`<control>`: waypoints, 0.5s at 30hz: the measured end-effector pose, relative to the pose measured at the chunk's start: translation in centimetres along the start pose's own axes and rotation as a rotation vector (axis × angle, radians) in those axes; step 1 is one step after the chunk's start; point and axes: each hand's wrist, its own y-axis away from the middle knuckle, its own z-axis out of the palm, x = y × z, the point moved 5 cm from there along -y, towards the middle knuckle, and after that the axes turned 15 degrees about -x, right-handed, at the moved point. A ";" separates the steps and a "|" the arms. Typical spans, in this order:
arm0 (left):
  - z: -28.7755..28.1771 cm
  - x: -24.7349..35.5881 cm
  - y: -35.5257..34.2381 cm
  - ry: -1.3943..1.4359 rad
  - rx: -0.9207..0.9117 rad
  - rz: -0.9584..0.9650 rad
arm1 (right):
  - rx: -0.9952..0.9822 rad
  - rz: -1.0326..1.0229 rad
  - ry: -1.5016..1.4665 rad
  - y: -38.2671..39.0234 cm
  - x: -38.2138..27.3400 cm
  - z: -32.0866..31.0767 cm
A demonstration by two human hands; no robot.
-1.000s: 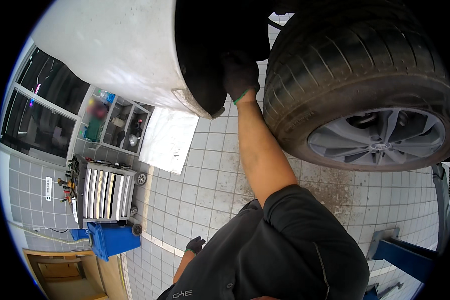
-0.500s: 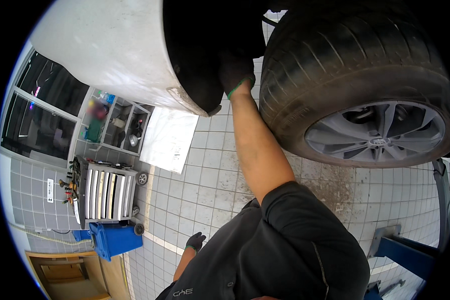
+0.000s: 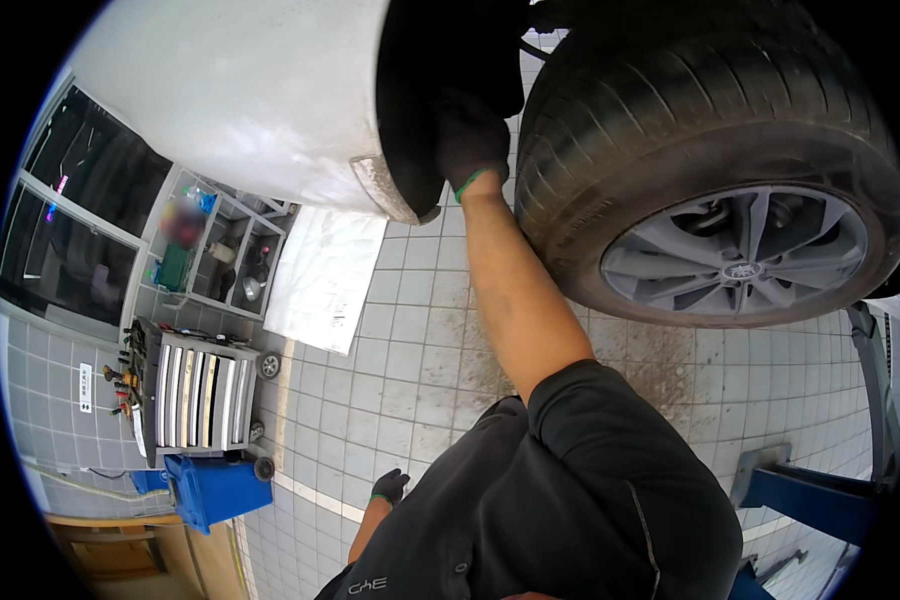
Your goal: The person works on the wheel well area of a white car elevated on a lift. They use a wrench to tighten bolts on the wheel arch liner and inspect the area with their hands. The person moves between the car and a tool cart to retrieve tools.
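Right hand (image 3: 473,140), in a dark glove with a green cuff, reaches up into the dark wheel arch (image 3: 410,100). Fingers lost in shadow; cannot tell whether they are spread, pressed together or pinching something. Wheel arch lies between a white body panel (image 3: 240,110) on the left and a tyre (image 3: 670,130) on the right. Panel's lower edge scuffed and grimy near the wrist. Forearm runs just beside the tyre; contact unclear. Spoked silver rim (image 3: 740,272) faces the wearer.

Left hand (image 3: 390,487), gloved alike, hangs low at the wearer's left over the tiled floor (image 3: 390,360), fingers loosely parted, nothing seen in it.

Surroundings: dirt (image 3: 660,385) scattered on the tiles below the tyre. Left side: white sheet (image 3: 325,280) near a rack (image 3: 222,235) of odds and ends; drawered tool cart (image 3: 200,395) with tools along its top; blue bin (image 3: 220,490) just beside the cart. Lower right: blue metal beam (image 3: 815,500).
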 end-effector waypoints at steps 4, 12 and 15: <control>1.3 0.5 0.0 -0.076 0.015 0.036 | -0.058 -0.139 0.513 -1.2 2.8 0.7; 1.0 -3.8 -0.1 -1.082 0.129 0.355 | -0.107 -0.256 0.857 -3.1 2.8 -1.0; -3.6 -11.2 0.8 -0.266 0.130 0.290 | -0.170 -0.208 0.944 -4.1 1.8 -0.7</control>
